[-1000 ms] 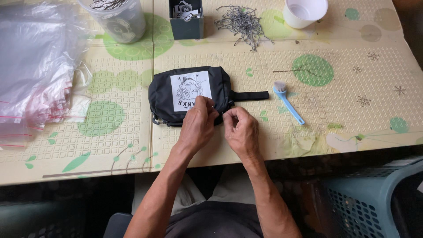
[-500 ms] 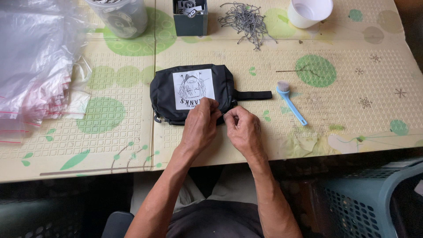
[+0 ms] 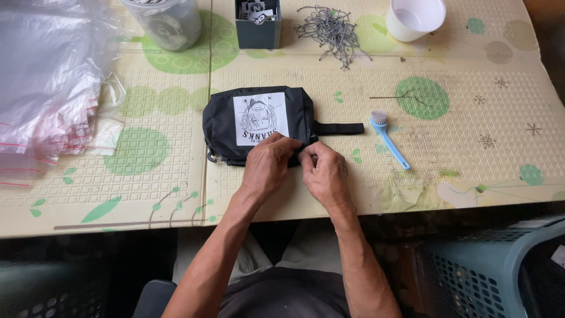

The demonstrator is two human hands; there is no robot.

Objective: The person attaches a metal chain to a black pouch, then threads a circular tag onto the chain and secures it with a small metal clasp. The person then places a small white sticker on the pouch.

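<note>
A small black pouch [image 3: 222, 121] with a white printed patch on top lies on the patterned mat, a black strap [image 3: 340, 128] sticking out to its right. My left hand [image 3: 268, 166] rests on the pouch's near right edge, fingers pinching the fabric. My right hand [image 3: 323, 172] is beside it, fingertips pinched at the same corner of the pouch, knuckles nearly touching the left hand. What sits between the fingertips is hidden.
A blue brush [image 3: 388, 139] lies right of the pouch. At the back stand a clear jar [image 3: 166, 22], a dark box [image 3: 258, 27], a heap of thin metal chains [image 3: 332, 27] and a white cup [image 3: 414, 17]. Clear plastic bags [image 3: 41, 88] pile at left. A teal basket [image 3: 500, 271] sits below right.
Both hands stay pinched at the pouch's near right corner; only the fingers have shifted slightly. The pouch has not moved on the mat.
</note>
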